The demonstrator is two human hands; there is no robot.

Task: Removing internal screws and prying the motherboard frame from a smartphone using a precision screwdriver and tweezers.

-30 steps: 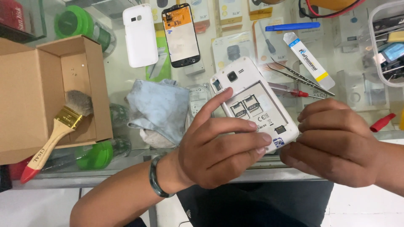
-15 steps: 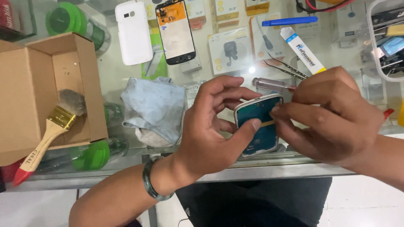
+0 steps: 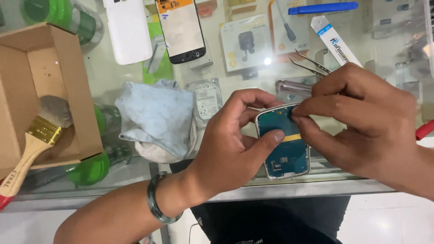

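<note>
Your left hand pinches the phone frame steady above the glass counter, while your right hand fingertips press together at its top corner.

Bright, even overhead light fills the scene, and a small white glare spot sits on the clear glass desk near its far edge. Shadows are soft, focus is sharp at the centre, and the right edge looks washed out.

Phone repair shop counter, glass counter showing packaged accessories beneath, tweezers lying at one o'clock, loose phone screen sitting at twelve, brush resting at nine
</note>
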